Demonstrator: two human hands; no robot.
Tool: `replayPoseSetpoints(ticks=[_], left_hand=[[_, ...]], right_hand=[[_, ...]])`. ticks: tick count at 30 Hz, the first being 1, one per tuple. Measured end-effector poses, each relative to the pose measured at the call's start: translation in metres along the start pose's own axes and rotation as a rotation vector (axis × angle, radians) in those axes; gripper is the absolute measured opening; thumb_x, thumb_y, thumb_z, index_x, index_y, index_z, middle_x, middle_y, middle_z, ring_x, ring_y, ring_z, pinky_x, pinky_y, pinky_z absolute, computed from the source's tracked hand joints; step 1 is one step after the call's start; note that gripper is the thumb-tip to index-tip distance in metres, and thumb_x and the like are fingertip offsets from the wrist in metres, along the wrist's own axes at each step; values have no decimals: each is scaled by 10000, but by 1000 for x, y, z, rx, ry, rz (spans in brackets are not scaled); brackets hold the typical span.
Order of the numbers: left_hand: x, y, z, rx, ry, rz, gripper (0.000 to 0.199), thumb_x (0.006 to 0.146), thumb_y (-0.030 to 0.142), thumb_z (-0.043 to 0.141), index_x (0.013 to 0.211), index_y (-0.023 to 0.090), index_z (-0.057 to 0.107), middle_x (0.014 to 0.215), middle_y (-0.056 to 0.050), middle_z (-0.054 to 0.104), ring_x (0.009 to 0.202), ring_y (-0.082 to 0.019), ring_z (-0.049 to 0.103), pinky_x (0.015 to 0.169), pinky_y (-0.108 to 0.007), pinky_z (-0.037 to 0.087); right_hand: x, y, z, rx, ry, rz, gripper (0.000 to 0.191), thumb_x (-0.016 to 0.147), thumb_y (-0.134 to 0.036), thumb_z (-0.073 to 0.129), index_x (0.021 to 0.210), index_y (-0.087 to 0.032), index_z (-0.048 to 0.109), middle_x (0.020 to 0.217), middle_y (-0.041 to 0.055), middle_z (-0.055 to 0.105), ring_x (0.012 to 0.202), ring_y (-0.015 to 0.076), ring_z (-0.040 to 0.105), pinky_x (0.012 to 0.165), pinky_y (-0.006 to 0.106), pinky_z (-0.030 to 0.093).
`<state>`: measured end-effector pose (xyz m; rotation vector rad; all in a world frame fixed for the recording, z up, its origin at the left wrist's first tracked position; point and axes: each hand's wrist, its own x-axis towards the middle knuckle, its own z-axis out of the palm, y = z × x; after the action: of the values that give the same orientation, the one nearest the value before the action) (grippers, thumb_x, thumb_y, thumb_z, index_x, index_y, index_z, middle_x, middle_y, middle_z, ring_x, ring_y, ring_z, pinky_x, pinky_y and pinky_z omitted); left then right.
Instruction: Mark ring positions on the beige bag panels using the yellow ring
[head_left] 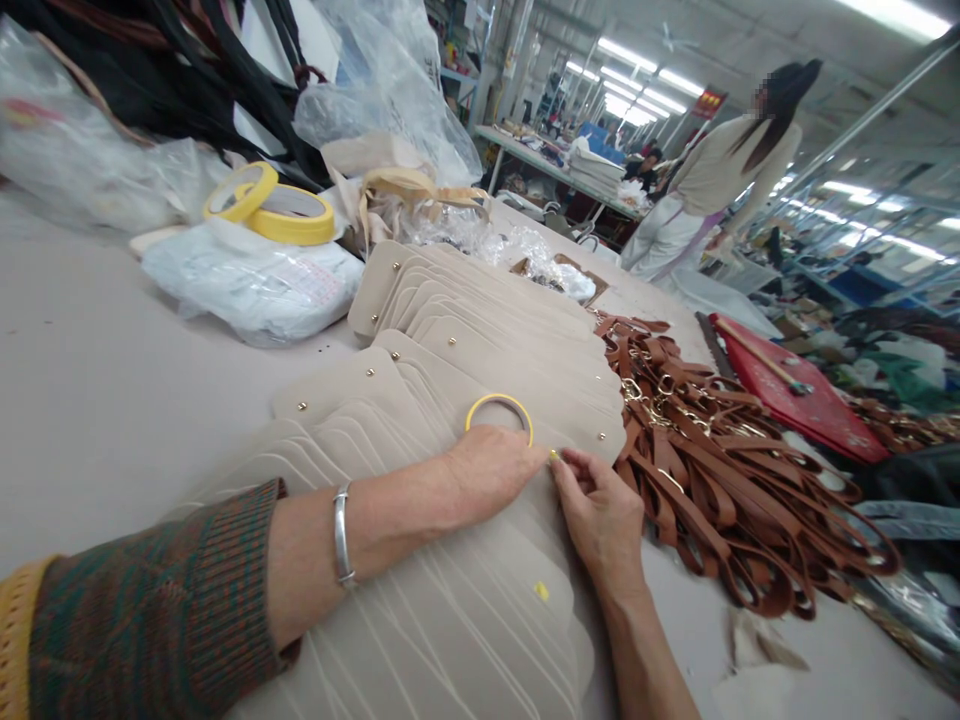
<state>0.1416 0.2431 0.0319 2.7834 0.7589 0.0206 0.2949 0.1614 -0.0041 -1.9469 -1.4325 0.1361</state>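
My left hand [496, 468], with a silver bangle at the wrist, is closed around a thin roll of yellow tape [499, 397]. Close to its fingertips, my right hand [606, 515] pinches a tiny piece of yellow tape [554, 455]. Both hands are over overlapping beige panels [450, 590] with rounded corners, fanned out across the table. Small gold studs [370, 372] sit near the panels' corners. A scrap of yellow tape [541, 591] lies on a panel below the hands. The left fingers are partly hidden behind the hand.
Brown leather straps [712, 470] with gold clasps are heaped to the right. Behind them lies a red board [802, 390] with a wooden-handled tool on it. Two yellow tape rolls [292, 215] rest on a white plastic-wrapped packet [255, 285]. A person [720, 170] stands beyond the table.
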Motion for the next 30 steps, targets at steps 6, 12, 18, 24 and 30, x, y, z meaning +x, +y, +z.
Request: replayPoseSetpoints(ticks=[6, 12, 18, 24, 30], left_hand=[[-2, 2, -3, 6, 8, -13, 186, 895, 70, 440, 934, 123, 614, 861, -97, 686, 797, -235, 666, 619, -304, 487], [-6, 5, -13, 10, -16, -31, 193, 907, 72, 432, 944, 118, 616, 876, -101, 689, 793, -228, 671, 609, -293, 491], [-8, 5, -14, -11, -25, -40, 202, 921, 88, 425, 971, 116, 618, 902, -110, 689, 833, -243, 674, 646, -319, 513], [-6, 5, -8, -5, -21, -33, 217, 905, 66, 416, 1004, 120, 600, 906, -107, 681, 833, -252, 670, 641, -336, 514], [-7, 4, -8, 12, 4, -26, 199, 897, 59, 428, 973, 115, 604, 854, -110, 679, 785, -246, 671, 611, -316, 495]], right_hand=[[4, -1, 2, 58, -25, 104, 359, 793, -471, 568, 755, -146, 716, 589, 37, 654, 510, 145, 551, 523, 245, 425], [7, 1, -1, 333, -107, 310, 384, 732, -515, 642, 728, -132, 665, 462, -17, 541, 412, 106, 455, 409, 211, 367], [9, 1, -2, 490, -138, 426, 391, 679, -523, 695, 723, -140, 628, 448, -27, 534, 384, 103, 463, 394, 214, 410], [12, -4, 4, 128, -110, 290, 347, 760, -490, 599, 744, -156, 689, 471, 4, 593, 429, 146, 538, 440, 234, 414], [9, -6, 7, 118, -33, 264, 373, 768, -478, 610, 957, -161, 662, 539, -5, 636, 446, 158, 581, 472, 249, 449]])
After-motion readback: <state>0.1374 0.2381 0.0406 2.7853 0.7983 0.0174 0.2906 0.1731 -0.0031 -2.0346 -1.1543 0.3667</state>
